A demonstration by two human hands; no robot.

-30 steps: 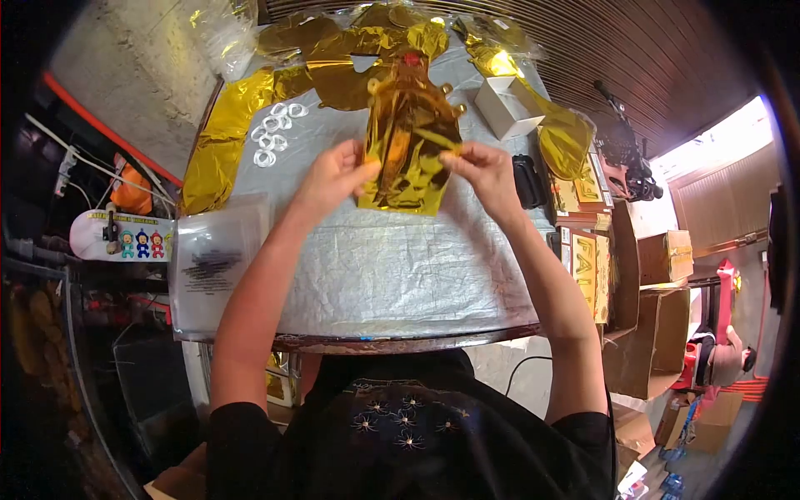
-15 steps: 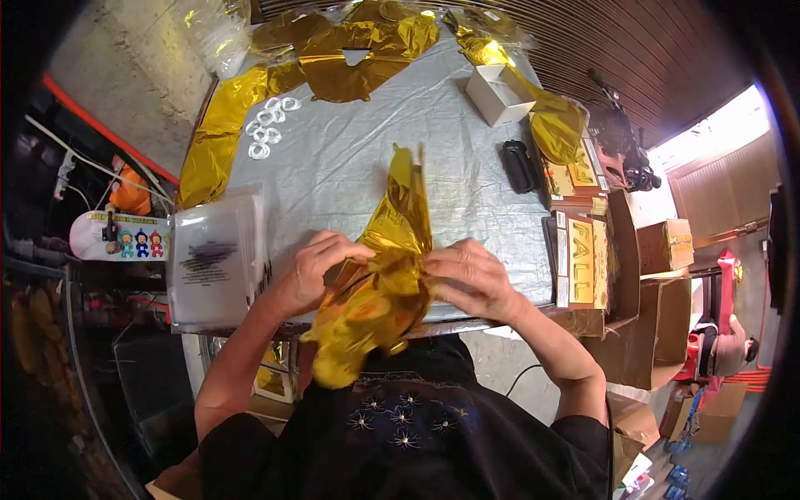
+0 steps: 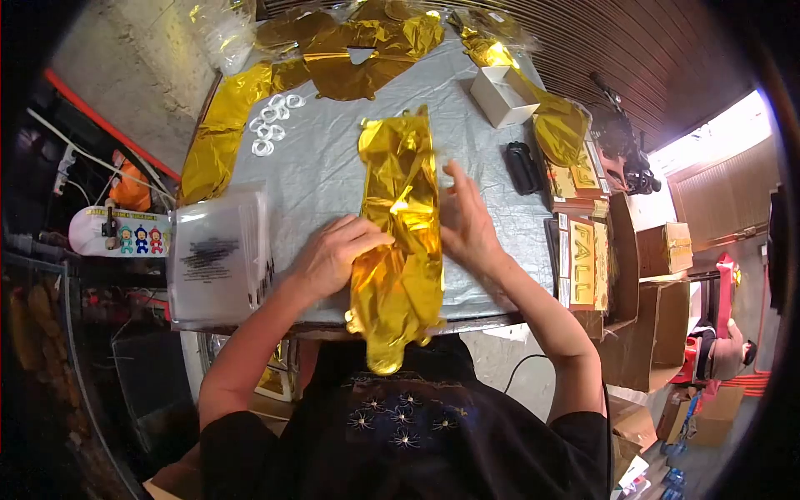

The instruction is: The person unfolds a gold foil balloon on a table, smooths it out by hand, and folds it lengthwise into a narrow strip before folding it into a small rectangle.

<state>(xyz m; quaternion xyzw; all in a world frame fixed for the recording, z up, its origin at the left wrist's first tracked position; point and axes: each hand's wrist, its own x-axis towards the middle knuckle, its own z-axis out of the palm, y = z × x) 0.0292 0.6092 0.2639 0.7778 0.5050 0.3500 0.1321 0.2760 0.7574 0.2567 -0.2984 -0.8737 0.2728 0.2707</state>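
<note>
A flat, uninflated gold foil balloon (image 3: 400, 192) lies lengthwise in front of me, creased and folded into a long strip. Its lower end hangs over the near table edge. My left hand (image 3: 337, 254) pinches the balloon's left side between thumb and fingers. Just off the right side is my right hand (image 3: 473, 221), fingers apart and raised, holding nothing. Under the balloon spreads a silvery table cover (image 3: 312, 183). A bunch of white rings (image 3: 271, 125) sits beyond my left hand.
Clear plastic sleeves (image 3: 217, 258) are stacked at the left edge. More gold foil (image 3: 354, 71) lines the far side. On the right are a white box (image 3: 504, 96), a black object (image 3: 522, 167) and boxes marked FALL (image 3: 581, 262). Cardboard boxes (image 3: 662, 325) stand beyond; a person (image 3: 727, 346) is farther off.
The bunched balloon has been spread into a flat, straight strip. My right hand has let go of it and moved up and slightly right; my left hand keeps its hold.
</note>
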